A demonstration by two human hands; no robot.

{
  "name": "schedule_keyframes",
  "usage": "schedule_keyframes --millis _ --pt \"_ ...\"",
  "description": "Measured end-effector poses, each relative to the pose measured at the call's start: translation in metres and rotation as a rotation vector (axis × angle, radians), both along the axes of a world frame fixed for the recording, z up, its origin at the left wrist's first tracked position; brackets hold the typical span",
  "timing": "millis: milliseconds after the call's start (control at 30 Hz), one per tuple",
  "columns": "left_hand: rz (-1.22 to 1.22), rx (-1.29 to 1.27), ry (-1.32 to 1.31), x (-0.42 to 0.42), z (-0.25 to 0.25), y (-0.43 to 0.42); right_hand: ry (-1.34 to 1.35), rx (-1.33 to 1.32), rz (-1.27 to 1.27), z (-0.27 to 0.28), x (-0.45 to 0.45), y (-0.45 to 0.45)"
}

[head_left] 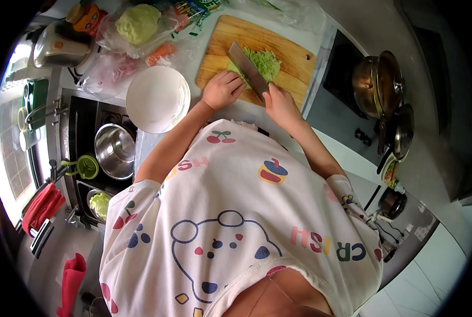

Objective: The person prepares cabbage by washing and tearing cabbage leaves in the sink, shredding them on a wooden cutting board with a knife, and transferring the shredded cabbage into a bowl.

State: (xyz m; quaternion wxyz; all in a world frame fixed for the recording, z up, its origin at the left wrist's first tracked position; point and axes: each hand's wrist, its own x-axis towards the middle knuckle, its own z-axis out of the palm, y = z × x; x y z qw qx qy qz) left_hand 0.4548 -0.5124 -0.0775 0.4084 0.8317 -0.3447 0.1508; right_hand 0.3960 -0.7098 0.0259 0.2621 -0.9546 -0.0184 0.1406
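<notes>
My right hand (282, 105) is closed around the handle of a kitchen knife (249, 70), whose broad blade slants across a wooden cutting board (220, 47). On the blade's right lies a heap of shredded green cabbage (265, 62). My left hand (224, 89) rests at the board's lower left edge, fingers curled and pressed on a piece of cabbage (233, 66) left of the blade. That piece is partly hidden by my fingers and the knife.
Left of the board stands a white plate (158, 100). Behind it are a bagged cabbage head (138, 24) and plastic bags. The sink at left holds a steel bowl (115, 151) and a green strainer cup (87, 167). A lidded pot (367, 87) sits on the stove at right.
</notes>
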Motion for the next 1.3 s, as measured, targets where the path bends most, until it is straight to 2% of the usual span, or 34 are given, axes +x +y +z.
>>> schedule_keyframes --millis 200,400,500,633,733,1167,1300 --pt "0.008 0.024 0.0 0.001 -0.001 -0.001 -0.067 0.0 -0.039 -0.023 0.015 0.016" --pt "0.059 -0.011 -0.004 0.0 0.001 -0.004 -0.098 0.149 -0.206 -0.033 0.028 0.008" --pt "0.063 0.001 -0.024 -0.002 -0.001 0.001 -0.089 0.153 -0.199 -0.021 0.02 0.004" --pt "0.012 -0.008 -0.024 -0.001 -0.003 0.002 -0.178 0.109 -0.06 -0.005 0.006 0.001" --pt "-0.008 -0.017 -0.041 0.001 -0.004 0.003 -0.13 0.089 -0.029 -0.005 0.0 0.001" --pt "-0.008 -0.028 -0.02 0.001 -0.001 0.003 0.002 0.032 -0.015 0.002 -0.007 -0.001" --pt "-0.011 -0.022 -0.005 0.001 -0.002 0.002 0.002 0.039 -0.019 -0.015 0.003 0.004"
